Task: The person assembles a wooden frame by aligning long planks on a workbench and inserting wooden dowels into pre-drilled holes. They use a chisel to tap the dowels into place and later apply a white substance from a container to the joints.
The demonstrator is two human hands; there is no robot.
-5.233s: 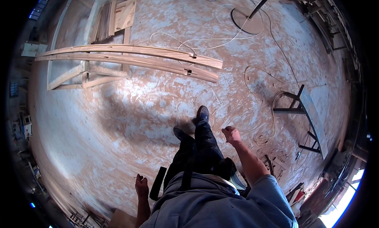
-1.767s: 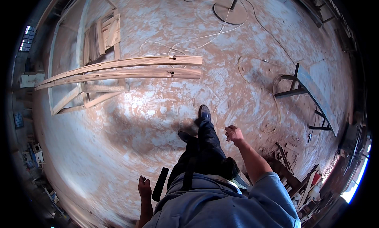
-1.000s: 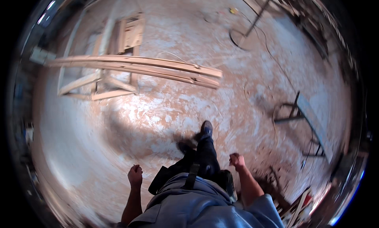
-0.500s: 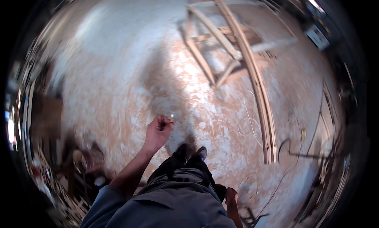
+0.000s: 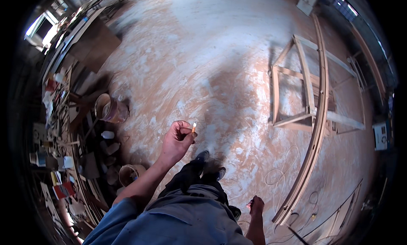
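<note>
Pinched between the thumb and fingers of my left hand [image 5: 178, 140] is a short cigarette [image 5: 194, 128], its orange end at the fingertips and its pale end pointing up. This hand is held out in front of my body, above the floor. My right hand [image 5: 255, 205] hangs low at my right side with its fingers curled in. Whatever it may hold is hidden by the fingers. Below the left hand, my dark shoes [image 5: 202, 156] show on the floor.
A wooden frame [image 5: 306, 88] with long timber strips [image 5: 321, 113] stands at right. Thin cable [image 5: 275, 177] lies looped on the floor [image 5: 169, 84]. At left are a cluttered bench [image 5: 63, 113], a bucket [image 5: 111, 108], another bucket [image 5: 131, 175] and a brown board [image 5: 94, 43].
The view has swung left, so the wooden frame sits farther right and the buckets and bench show more fully. My left hand still holds the cigarette; my right hand appears slightly higher.
</note>
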